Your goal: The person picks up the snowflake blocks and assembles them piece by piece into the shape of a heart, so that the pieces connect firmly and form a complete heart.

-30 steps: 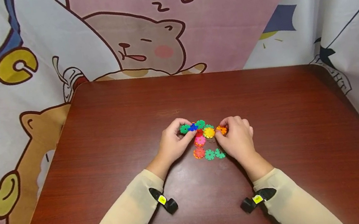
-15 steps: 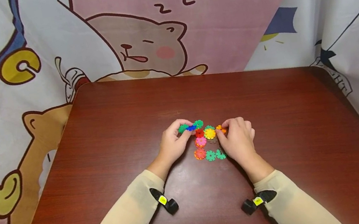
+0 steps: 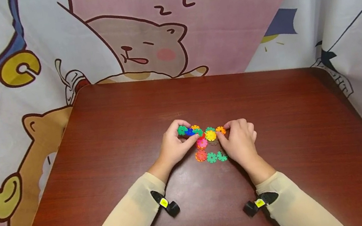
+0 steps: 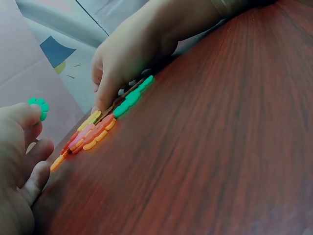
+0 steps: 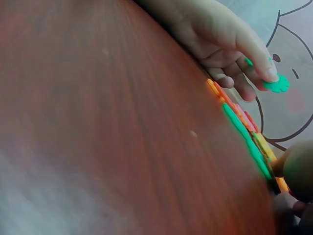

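Note:
My left hand (image 3: 174, 143) pinches a short chain of snowflake discs between thumb and fingers: green (image 3: 182, 130), blue (image 3: 189, 131) and green again. In the right wrist view the thumb presses on a green disc (image 5: 279, 84) held above the tabletop. On the table lies a joined figure of toothed discs, with a yellow disc (image 3: 210, 136), a pink disc (image 3: 201, 143), a coral disc (image 3: 201, 155) and green discs (image 3: 212, 157) along its near side. At its right, my right hand (image 3: 240, 140) pinches an orange disc (image 3: 220, 130) with thumb and index finger.
The brown wooden table (image 3: 125, 113) spreads around the figure on all sides. A printed cloth curtain (image 3: 223, 17) hangs behind its far edge and along both sides. Each sleeve carries a black strap with a small camera (image 3: 172, 208).
The left hand's green and blue chain has turned in the fingers, its right green disc coming lower, close over the figure. The right hand has stayed at the orange disc.

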